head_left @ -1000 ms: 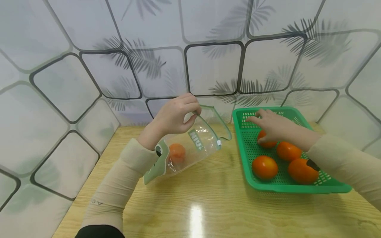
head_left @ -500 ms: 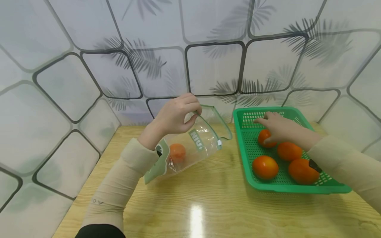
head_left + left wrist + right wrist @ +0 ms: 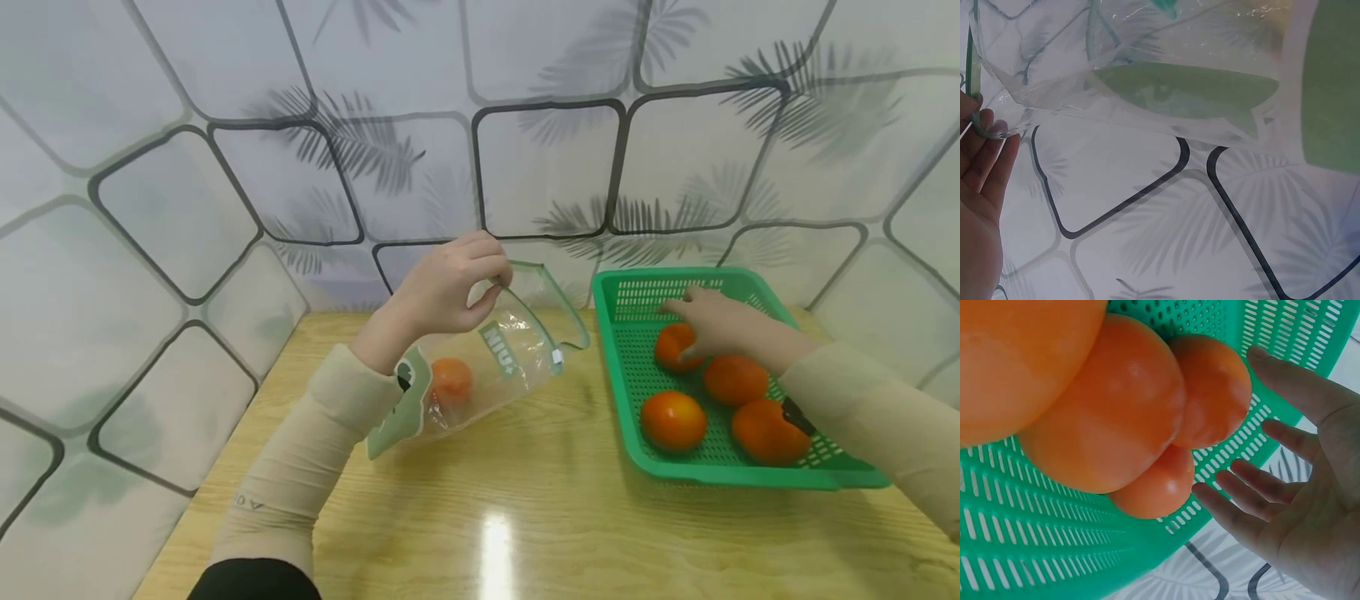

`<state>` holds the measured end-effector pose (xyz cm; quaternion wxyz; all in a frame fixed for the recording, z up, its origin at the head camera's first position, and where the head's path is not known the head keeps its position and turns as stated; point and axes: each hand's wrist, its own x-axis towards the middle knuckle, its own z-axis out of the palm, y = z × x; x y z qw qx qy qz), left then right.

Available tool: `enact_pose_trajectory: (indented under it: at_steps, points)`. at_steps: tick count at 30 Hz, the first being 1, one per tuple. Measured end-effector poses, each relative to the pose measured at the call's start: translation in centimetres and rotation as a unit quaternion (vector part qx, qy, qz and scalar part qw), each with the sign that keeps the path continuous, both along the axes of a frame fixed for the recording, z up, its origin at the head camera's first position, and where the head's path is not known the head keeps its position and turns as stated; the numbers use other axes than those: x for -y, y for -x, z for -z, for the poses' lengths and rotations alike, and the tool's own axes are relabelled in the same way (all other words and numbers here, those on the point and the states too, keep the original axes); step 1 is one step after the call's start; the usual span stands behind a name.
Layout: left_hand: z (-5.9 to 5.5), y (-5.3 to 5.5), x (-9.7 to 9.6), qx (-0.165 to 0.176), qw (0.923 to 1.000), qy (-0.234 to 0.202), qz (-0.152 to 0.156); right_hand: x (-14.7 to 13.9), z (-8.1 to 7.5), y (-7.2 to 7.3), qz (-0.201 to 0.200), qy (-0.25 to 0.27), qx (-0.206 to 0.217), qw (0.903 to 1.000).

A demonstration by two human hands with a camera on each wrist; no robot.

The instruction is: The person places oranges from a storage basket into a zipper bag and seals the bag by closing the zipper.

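My left hand [image 3: 455,283] pinches the opening edge of a clear zip bag [image 3: 517,333] with green trim and a white slider. Inside the bag, toward its green printed base, lies one round orange-red fruit [image 3: 451,380], smooth like a tomato. In the left wrist view the fingers [image 3: 992,147] hold the bag's rim. Over the green basket [image 3: 617,392] at right, my right hand [image 3: 723,321] is held with spread fingers beside the farthest fruit [image 3: 677,347]. The right wrist view shows those fingers [image 3: 1238,519] apart and holding nothing, close to the fruits [image 3: 1211,390].
More orange-red fruits lie in the basket, one at the near left [image 3: 672,421], one in the middle [image 3: 735,380] and one at the near right [image 3: 771,432]. Basket and bag share a wooden table [image 3: 420,525]. A patterned wall covering [image 3: 540,175] stands close behind.
My right hand has moved a little right and lower over the basket, close at the far fruit. My left hand keeps its hold on the bag. The view has shifted slightly.
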<state>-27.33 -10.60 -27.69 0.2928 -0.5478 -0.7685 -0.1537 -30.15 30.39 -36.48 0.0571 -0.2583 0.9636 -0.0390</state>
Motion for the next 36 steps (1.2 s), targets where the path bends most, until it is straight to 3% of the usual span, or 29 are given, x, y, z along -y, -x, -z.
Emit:
enact_pose_trajectory:
  at_steps: [18, 30, 36]
  points:
    - [0.2, 0.0, 0.1, -0.007, 1.0000, 0.000, -0.003, -0.5, 1.2, 0.0, 0.015, 0.018, 0.017, 0.9996]
    - [0.3, 0.0, -0.1, -0.005, 1.0000, 0.000, -0.002, -0.3, 2.2, 0.3, -0.009, -0.002, 0.003, 1.0000]
    - [0.3, 0.1, -0.1, -0.002, 1.0000, 0.000, -0.004, -0.1, 2.3, 0.5, -0.002, -0.014, 0.012, 0.9998]
